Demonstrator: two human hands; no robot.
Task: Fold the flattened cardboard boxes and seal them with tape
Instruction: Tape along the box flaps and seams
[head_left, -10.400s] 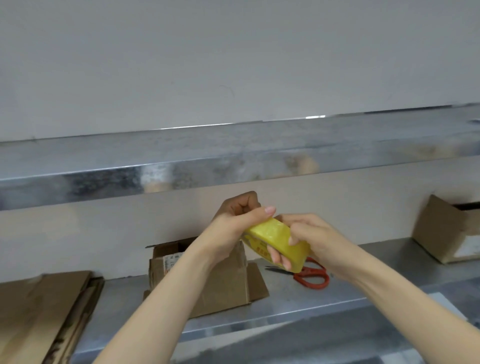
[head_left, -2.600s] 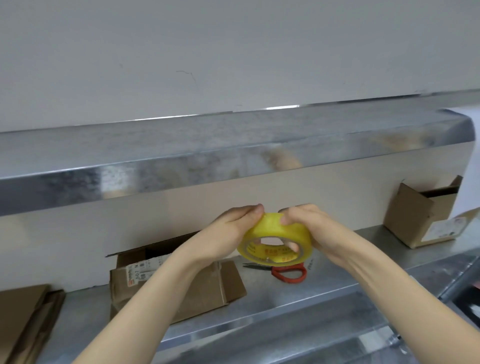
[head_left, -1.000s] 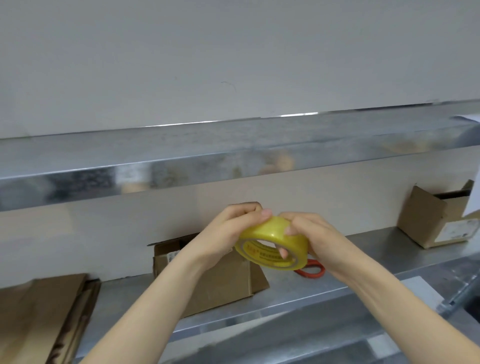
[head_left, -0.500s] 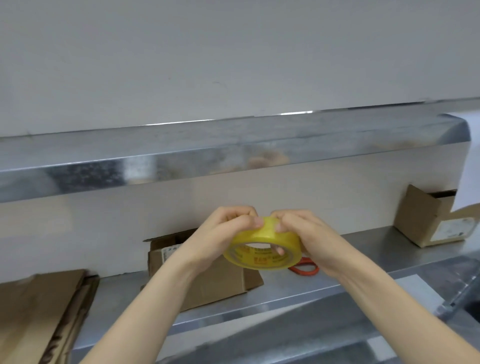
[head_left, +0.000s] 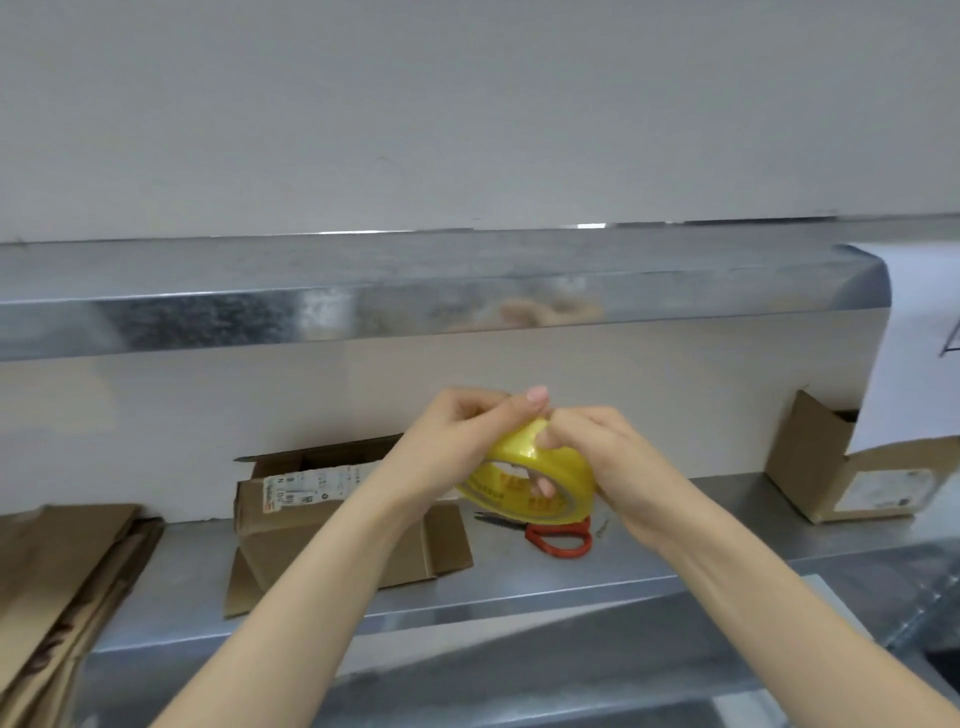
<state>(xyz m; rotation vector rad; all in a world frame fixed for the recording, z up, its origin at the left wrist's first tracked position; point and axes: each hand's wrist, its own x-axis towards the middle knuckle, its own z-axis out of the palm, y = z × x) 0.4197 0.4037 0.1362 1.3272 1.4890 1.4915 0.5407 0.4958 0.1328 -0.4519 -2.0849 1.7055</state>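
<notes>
— Tape roll (head_left: 540, 480)? Held up in front of the shelf (head_left: 519, 577), above the scissors (head_left: 558, 538). Left hand (head_left: 457, 447) clasping its near side, thumb up; right hand (head_left: 597, 467) pinching the top rim, one finger through the core.

— Step in hand? Probably hunting the tape's loose end. Next: lifting that end with a nail, then peeling a strip toward the half-folded box (head_left: 337, 514).

— Hidden? Tape end itself, under the fingertips. Flattened boxes (head_left: 57, 577) cut off at left; second box (head_left: 841, 478) partly behind paper.
</notes>
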